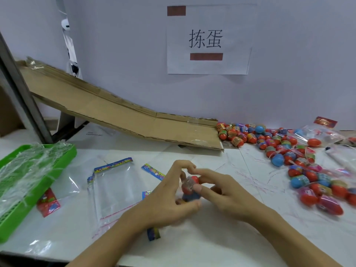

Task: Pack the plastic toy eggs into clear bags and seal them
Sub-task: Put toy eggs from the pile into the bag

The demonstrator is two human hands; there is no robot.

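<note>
At the lower centre of the frame, your two hands meet over a white table (192, 237). Your left hand (165, 197) curls its fingers around a small cluster of toy eggs (189, 186) — one red end shows at the top, a bluish one below — and your right hand (227, 191) pinches the same cluster from the other side, thumb pressed on it. Whether a clear wrap already covers these eggs is too blurred to tell.

Left of your hands, a stack of clear bags (115, 187) with colourful header strips lies flat on the table. Further left, at the frame's edge, a green tray (63, 157) holds crumpled clear film. Along the right side, a loose pile of eggs (289, 151) — red, blue, pink — spreads from mid-frame down toward the lower right. A cardboard ramp (125, 116) slopes from the upper left to the pile's top. On the wall above, a paper sign (208, 39) carries two printed characters.
</note>
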